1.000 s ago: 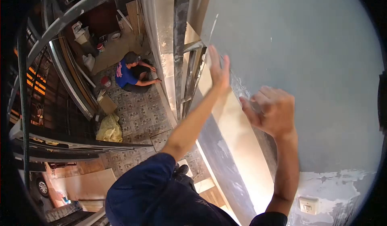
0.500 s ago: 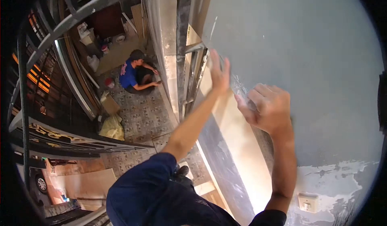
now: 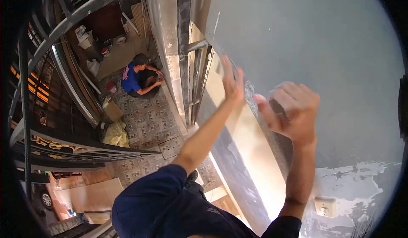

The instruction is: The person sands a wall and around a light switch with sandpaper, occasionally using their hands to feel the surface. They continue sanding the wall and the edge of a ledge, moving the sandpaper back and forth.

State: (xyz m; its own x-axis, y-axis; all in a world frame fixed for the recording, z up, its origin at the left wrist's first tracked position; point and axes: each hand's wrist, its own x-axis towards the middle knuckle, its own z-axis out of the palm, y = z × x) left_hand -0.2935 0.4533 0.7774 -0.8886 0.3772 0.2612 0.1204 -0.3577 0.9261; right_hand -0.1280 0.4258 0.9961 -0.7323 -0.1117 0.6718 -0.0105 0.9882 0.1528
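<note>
My left hand (image 3: 233,83) is stretched out with its fingers extended, lying along the corner edge of the grey wall (image 3: 340,89). My right hand (image 3: 293,110) is to its right, in front of the wall face, fingers curled over and thumb bent towards them. A dark patch shows between thumb and fingers, but motion blur hides what it is. Between the hands, the rough plaster edge (image 3: 251,89) has whitish scuffs. Below it runs a pale, brightly lit inner face (image 3: 248,146) of the opening.
A person in a blue shirt (image 3: 131,77) crouches on the patterned tile floor (image 3: 144,119) below. Metal railings (image 3: 89,11) curve along the left. A light switch (image 3: 325,207) sits low on the wall. A yellow plastic bag (image 3: 116,135) and cardboard box (image 3: 113,111) lie below.
My right hand has moved right, away from the wall's corner edge, and its thumb has come farther from the fingers. My left hand stays near the edge. The crouching person's hands have drawn together.
</note>
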